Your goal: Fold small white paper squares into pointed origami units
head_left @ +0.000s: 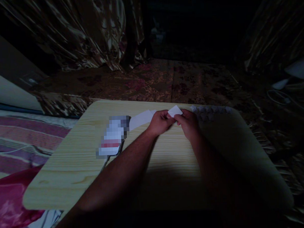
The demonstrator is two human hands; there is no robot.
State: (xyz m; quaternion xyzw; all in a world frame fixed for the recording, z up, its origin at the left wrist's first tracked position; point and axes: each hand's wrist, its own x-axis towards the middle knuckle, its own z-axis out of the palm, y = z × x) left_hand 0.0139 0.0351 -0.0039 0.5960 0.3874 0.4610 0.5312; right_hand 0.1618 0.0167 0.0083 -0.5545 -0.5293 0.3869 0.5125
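Between my two hands, above the far part of the wooden table (173,156), is a small folded piece of white paper (175,111) with a corner pointing away from me. My left hand (160,122) pinches its left side. On the right side, my right hand (188,122) grips it with the thumb on top. White paper sheets (141,119) lie flat just left of my left hand. Beyond my right hand, several small folded paper pieces (213,110) sit in rows along the table's far edge, dim in the shadow.
A phone (113,137) with a blurred-out screen lies left of my left forearm, a cable at its near end. Striped bedding (30,131) and a pink cloth (15,195) are at the left. Patterned fabric (151,80) covers the surface behind the table. The right side is very dark.
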